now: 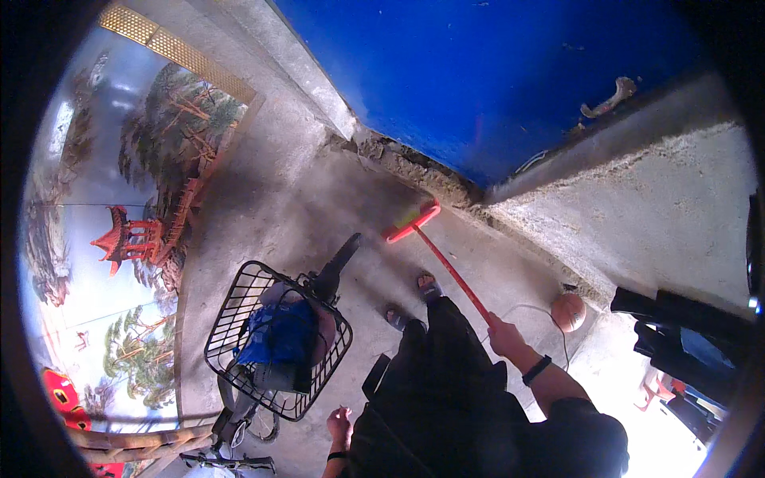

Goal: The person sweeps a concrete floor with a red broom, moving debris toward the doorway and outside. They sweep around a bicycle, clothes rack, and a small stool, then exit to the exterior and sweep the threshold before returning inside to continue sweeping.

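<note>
My right hand (pixel 510 342) is closed round the red handle of a broom (pixel 450 271). Its red head with yellow-green bristles (pixel 413 221) rests on the grey concrete floor (pixel 271 199) beside a rough ledge (pixel 422 171), beyond my sandalled feet. My left hand (pixel 340 426) hangs low beside my dark trousers, fingers closed; a small pale bit shows at the fingertips, too small to make out. Left of my legs stands a bicycle's black wire basket (pixel 223 319) holding a blue bag (pixel 267 334).
A painted landscape panel (pixel 96 199) with a red pavilion lines the left. A blue surface (pixel 478 64) is at the top, beside pale concrete walls (pixel 637 199). An orange ball (pixel 567 312) and dark items (pixel 677 319) are at the right. More bicycle parts show at lower left.
</note>
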Available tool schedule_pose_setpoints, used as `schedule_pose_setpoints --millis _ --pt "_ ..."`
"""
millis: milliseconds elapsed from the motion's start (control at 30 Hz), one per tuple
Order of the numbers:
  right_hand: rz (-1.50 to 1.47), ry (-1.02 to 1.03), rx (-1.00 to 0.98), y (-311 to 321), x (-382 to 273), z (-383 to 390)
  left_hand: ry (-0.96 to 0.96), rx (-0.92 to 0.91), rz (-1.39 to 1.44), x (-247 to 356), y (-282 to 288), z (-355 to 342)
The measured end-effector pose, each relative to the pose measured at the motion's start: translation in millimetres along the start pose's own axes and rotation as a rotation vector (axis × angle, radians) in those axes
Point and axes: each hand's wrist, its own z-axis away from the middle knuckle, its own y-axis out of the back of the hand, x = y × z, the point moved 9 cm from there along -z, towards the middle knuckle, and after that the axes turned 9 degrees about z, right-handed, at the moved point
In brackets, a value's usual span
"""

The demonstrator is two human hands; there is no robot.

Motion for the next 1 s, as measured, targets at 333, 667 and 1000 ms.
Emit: schedule_pose_setpoints --millis 333,667,1000 --pt "0.212 0.189 0.069 61 -119 -98 0.051 0.003 0.059 10 13 4" --pt "-0.003 0.114 0.152 75 -211 -229 0.067 -0.002 -0.06 -39 31 17" --pt "0.048 0.03 0.02 31 -111 -51 0.139 0.041 -0.004 -19 14 15"
